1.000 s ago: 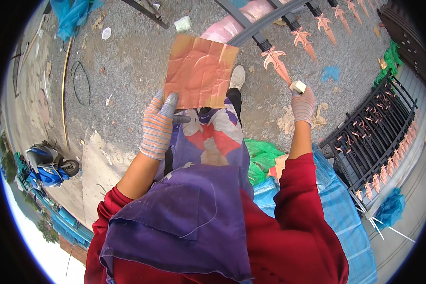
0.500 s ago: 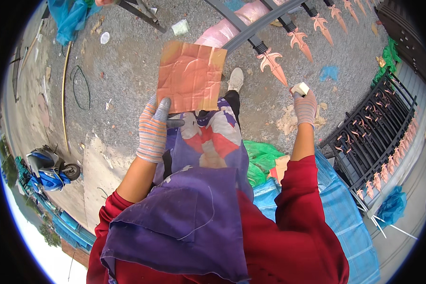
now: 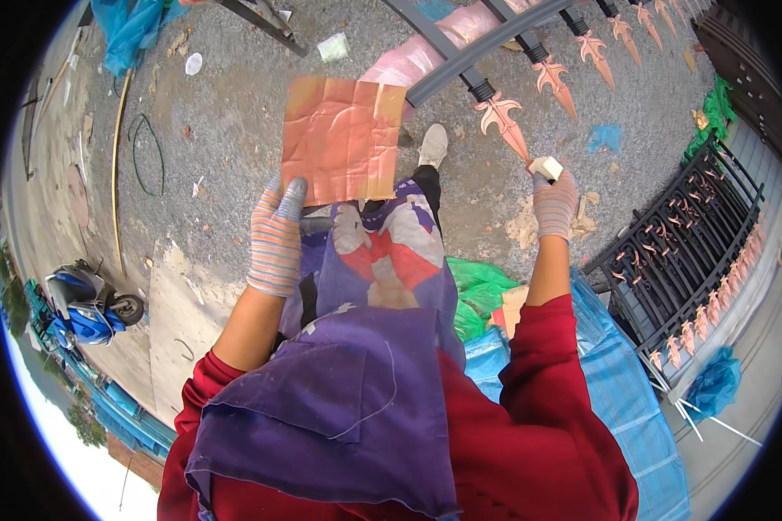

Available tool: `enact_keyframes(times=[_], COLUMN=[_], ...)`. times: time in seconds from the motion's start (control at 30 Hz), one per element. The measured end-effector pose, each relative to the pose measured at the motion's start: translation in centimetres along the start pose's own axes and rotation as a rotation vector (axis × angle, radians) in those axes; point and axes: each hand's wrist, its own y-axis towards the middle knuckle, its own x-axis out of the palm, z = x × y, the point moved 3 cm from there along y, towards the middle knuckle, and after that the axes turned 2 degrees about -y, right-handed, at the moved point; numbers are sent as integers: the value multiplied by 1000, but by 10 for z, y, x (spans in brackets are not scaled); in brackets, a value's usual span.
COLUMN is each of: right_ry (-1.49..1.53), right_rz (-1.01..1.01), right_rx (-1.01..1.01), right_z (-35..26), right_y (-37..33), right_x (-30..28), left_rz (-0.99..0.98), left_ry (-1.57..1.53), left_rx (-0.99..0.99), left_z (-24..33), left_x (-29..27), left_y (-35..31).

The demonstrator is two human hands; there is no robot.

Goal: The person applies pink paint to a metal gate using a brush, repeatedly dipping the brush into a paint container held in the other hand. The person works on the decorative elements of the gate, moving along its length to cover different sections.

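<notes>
My left hand [image 3: 276, 234], in a striped knit glove, grips the lower edge of a square cardboard piece [image 3: 339, 139] with its thumb on top. Copper-coloured paint covers much of that cardboard, and creases run across it. My right hand [image 3: 554, 200], gloved too, is closed round a small pale block-shaped thing [image 3: 546, 168], whose kind I cannot make out. This block is at the tip of the nearest copper-coloured spearhead [image 3: 504, 126] on a dark metal fence panel [image 3: 469, 62]. Whether the two touch is unclear.
Pink wrapped padding [image 3: 400, 59] lies under the panel. Another dark fence panel with copper spearheads [image 3: 686, 234] stands at right. Green plastic sheeting [image 3: 478, 291] and a blue tarp [image 3: 626, 417] lie near my right side. A blue motor scooter [image 3: 87, 304] is parked at left.
The cardboard in my left hand has shifted slightly left. My right hand, still holding the pale block, has come a little closer to the spearhead's tip. The whole view has shifted slightly.
</notes>
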Motion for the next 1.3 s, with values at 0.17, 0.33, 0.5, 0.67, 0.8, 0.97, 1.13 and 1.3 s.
enact_keyframes(times=[0.17, 0.33, 0.5, 0.67, 0.8, 0.97, 1.13, 1.3], right_ry=[-5, -24, 59, 194, 96, 213, 159, 107], right_rz=[134, 70, 116, 181, 99, 118, 121, 104], right_rx=[-246, 22, 82, -214, -121, -145, -127, -393], right_z=[-58, -7, -2, -64, -72, -77, -70, -105], right_y=[1, -3, -4, 41, 60, 54, 58, 22], right_x=[-4, 4, -26, -2, -1, -10, 7, 20], left_rz=[-39, -42, -8, -58, -20, 0, 20, 6], left_ry=[30, 36, 60, 28, -46, -46, 18, -19], left_rx=[-13, 42, 72, 5, 33, 10, 1, 17], left_z=[3, 7, -9, 9, 13, 3, -8, -10], left_x=[4, 5, -14, 5, 12, -7, -18, -15], left_y=[3, 2, 13, 4, -2, 4, 8, 9])
